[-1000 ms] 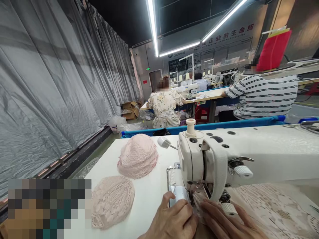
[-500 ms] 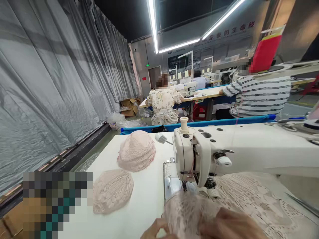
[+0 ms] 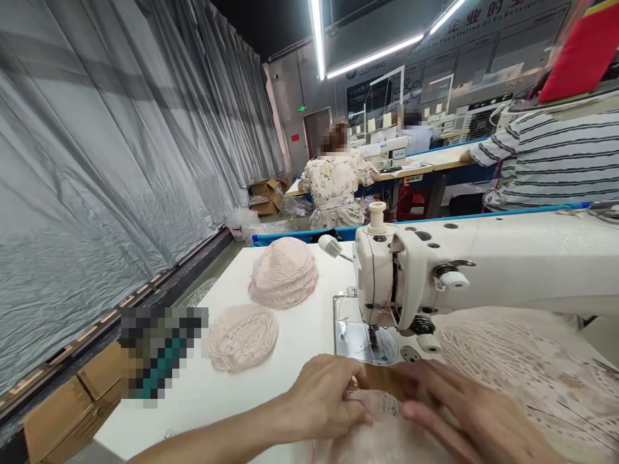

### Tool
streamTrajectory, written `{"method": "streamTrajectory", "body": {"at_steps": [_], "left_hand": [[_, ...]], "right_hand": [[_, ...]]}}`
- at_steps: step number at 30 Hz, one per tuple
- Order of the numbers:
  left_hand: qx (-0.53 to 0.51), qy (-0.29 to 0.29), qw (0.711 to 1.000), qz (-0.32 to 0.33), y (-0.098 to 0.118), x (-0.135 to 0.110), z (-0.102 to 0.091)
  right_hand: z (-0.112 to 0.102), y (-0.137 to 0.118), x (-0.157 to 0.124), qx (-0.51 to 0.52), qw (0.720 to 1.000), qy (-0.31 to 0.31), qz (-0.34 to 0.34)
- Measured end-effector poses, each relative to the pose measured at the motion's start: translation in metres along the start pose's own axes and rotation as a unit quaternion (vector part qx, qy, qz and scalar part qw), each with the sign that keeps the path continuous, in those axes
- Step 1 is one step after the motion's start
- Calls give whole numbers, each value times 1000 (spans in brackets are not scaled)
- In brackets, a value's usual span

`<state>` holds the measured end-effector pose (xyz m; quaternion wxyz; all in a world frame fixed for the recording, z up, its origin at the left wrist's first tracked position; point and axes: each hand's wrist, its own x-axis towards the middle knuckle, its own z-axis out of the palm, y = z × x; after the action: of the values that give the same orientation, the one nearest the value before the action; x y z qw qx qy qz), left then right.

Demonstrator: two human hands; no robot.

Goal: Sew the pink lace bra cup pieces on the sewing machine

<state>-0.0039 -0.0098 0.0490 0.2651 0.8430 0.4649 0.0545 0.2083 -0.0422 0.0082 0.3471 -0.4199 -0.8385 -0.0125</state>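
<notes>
A pale pink lace piece (image 3: 382, 435) lies in front of the sewing machine's needle, between my two hands. My left hand (image 3: 329, 396) reaches in from the lower left, with a ring on a finger, and pinches the lace's far left edge. On the other side my right hand (image 3: 464, 406) grips the lace between thumb and bent fingers; motion blurs it somewhat. Both hands are just short of the presser foot (image 3: 374, 338) of the white sewing machine (image 3: 387, 277). The lower part of the lace runs out of the picture.
Left of the machine, a stack of pink lace cups (image 3: 283, 270) and a single flat lace cup (image 3: 243, 338) rest on the white table (image 3: 290, 341). A wide lace piece (image 3: 522, 367) spreads under the machine arm, scissors-like metal near its right edge. People sit sewing ahead.
Both hands have come forward towards the needle, and the lace has turned between them. My left hand and forearm now show much more. The view has swung slightly right.
</notes>
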Motion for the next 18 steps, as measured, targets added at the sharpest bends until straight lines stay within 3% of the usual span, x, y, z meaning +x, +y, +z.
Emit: {"method": "streamTrajectory", "body": {"at_steps": [3,7,9,12,15,18], "left_hand": [[-113,14,993,-10,2,-7,-1],[-259,-22,964,-60,-4,-10,-2],[-284,-34,956,-72,-5,-7,-2],[-239,-25,968,-73,-4,-1,1],[-125,77,989,10,-2,2,8],[15,231,959,165,-4,0,17]], "right_hand": [[12,-12,-1,111,993,-39,12],[19,-11,-3,166,975,-98,110],[17,-9,0,182,969,-103,134],[16,-6,4,171,971,-83,144],[20,2,0,133,979,-71,138],[26,12,-5,112,983,-76,125]]}}
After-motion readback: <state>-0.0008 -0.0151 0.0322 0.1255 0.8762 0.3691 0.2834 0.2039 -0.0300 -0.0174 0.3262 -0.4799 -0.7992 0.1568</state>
